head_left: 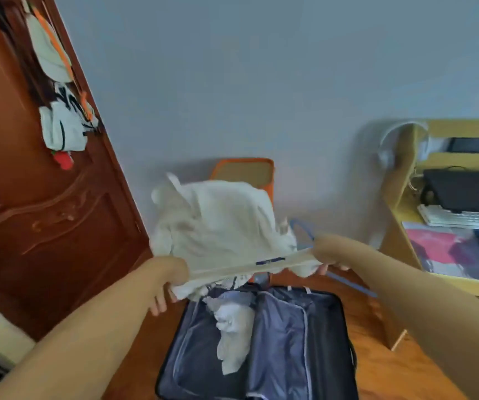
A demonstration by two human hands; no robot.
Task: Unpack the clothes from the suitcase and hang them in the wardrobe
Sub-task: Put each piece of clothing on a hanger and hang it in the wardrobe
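Observation:
I hold a cream-white garment [221, 223] up in the air above the open dark suitcase [284, 342] on the floor. My left hand [166, 284] grips the garment's stretched edge on the left. My right hand [326, 255] grips the same edge on the right, together with a blue hanger [345, 280] that sticks out past the hand. Another white piece of clothing [232, 330] lies crumpled in the suitcase. The brown wooden wardrobe door [44, 220] stands at the left, with pale clothes [65, 125] hanging on it. The picture is blurred by motion.
An orange-framed chair [249, 171] stands against the grey wall behind the garment. At the right is a yellow desk [402, 203] with a laptop [466, 192], a keyboard and papers. Wooden floor shows around the suitcase.

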